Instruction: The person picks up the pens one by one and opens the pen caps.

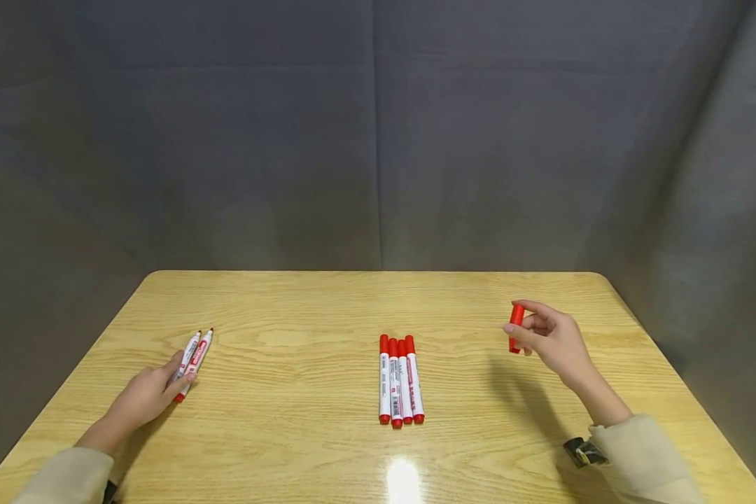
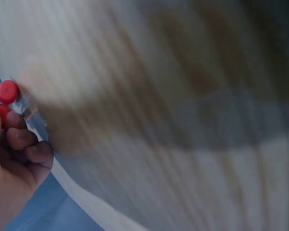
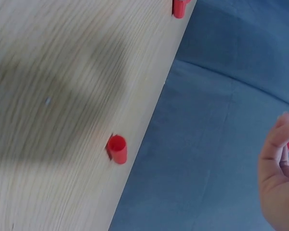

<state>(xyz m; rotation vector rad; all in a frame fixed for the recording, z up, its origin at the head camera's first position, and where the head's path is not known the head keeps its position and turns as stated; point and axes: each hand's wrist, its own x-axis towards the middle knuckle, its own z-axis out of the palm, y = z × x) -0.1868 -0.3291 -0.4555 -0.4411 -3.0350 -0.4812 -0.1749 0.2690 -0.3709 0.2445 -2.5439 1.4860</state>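
My left hand (image 1: 143,399) holds two white markers (image 1: 197,353) at the left of the table, their uncapped tips pointing away from me. The red ends (image 2: 7,91) of these markers show at the left edge of the left wrist view. At the right, my right hand (image 1: 557,343) pinches a red marker cap (image 1: 517,314) between thumb and fingers, above the table. Whether the red below the thumb belongs to the same piece, I cannot tell. The right wrist view shows a hollow red cap (image 3: 117,149) on the table, apart from the hand.
Several capped red-and-white markers (image 1: 396,388) lie side by side near the middle of the wooden table (image 1: 290,434). Another red piece (image 3: 179,8) is cut off at the top of the right wrist view. A grey curtain (image 1: 258,140) hangs behind the table.
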